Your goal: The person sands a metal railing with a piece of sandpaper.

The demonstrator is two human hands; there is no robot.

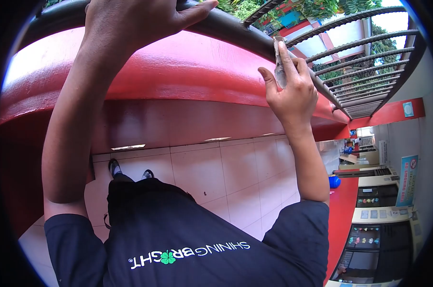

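Note:
My left hand [135,21] lies over the dark metal handrail [235,27] at the top of the view. Its thumb stretches along the rail, while the other fingers are mostly hidden past the frame edge. Farther right along the same rail, my right hand [293,91] holds a worn, folded grey sheet [279,71] that looks like sandpaper. The index finger lies straight along the sheet, pressing it to the rail's side, with the thumb apart and the other fingers curled.
Below the rail runs a glossy red ledge [188,71] on a low wall. Ridged metal bars [350,38] continue to the right, with plants behind. My feet stand on pale floor tiles [197,167]. A blue round object [334,182] and a no-smoking banner [408,179] are along the corridor.

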